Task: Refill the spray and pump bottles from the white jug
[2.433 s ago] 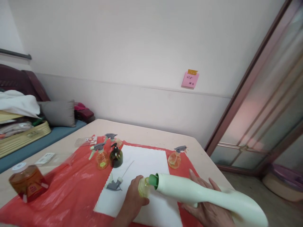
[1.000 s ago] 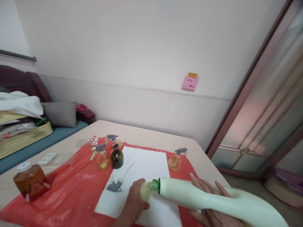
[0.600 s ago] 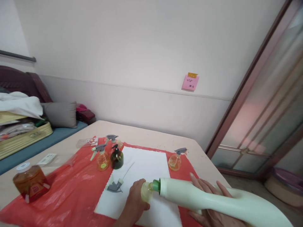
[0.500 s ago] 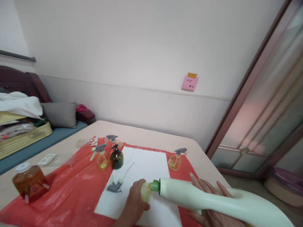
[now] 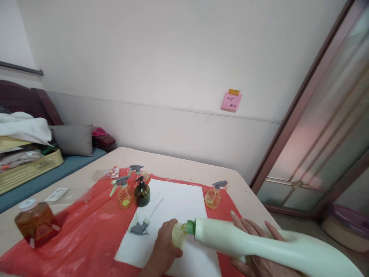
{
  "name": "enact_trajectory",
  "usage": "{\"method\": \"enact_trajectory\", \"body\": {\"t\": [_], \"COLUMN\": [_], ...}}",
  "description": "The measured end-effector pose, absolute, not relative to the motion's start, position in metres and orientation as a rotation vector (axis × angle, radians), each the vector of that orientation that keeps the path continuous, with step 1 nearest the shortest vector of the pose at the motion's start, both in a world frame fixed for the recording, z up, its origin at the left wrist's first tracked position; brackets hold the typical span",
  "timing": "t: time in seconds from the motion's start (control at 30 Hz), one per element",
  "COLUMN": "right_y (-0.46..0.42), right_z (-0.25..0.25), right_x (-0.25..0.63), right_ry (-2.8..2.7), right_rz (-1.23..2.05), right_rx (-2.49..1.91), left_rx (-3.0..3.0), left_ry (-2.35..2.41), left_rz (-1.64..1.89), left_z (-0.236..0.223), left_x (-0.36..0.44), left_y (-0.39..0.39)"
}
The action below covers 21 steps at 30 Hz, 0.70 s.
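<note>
The left hand keeps a closed grip on a small clear bottle above the white sheet — its neck at the green spout of the pale green container — which the right hand grasps.

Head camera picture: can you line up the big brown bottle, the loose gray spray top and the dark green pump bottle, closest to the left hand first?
1. Loose gray spray top: just left of the left hand, on the white sheet.
2. Dark green pump bottle: farther back, by the sheet's left edge.
3. Big brown bottle: far over at the picture's left.
</note>
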State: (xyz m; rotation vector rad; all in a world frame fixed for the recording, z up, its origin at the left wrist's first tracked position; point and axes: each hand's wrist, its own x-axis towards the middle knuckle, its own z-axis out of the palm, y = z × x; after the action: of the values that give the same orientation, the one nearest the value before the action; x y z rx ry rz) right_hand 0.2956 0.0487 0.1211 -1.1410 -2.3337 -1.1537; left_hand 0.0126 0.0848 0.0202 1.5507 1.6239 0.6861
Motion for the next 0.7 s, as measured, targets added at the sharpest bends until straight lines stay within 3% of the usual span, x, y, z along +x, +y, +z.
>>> {"method": "enact_trajectory", "body": {"t": [0.37,0.7], "right_y": [0.046,0.043], "right_z": [0.122,0.126], "right_x": [0.283,0.280], "right_ry": [-2.203,-2.198], "right_rz": [-0.916,-0.901], "right_rx": [-1.251,-1.285], "left_rx": [1.570,1.550], "left_ry": [1.636,1.632], "left_rz": [0.663,0.682], "left_z": [0.016,0.019], "left_x": [0.012,0.013], "left_y": [0.087,0.085]}}
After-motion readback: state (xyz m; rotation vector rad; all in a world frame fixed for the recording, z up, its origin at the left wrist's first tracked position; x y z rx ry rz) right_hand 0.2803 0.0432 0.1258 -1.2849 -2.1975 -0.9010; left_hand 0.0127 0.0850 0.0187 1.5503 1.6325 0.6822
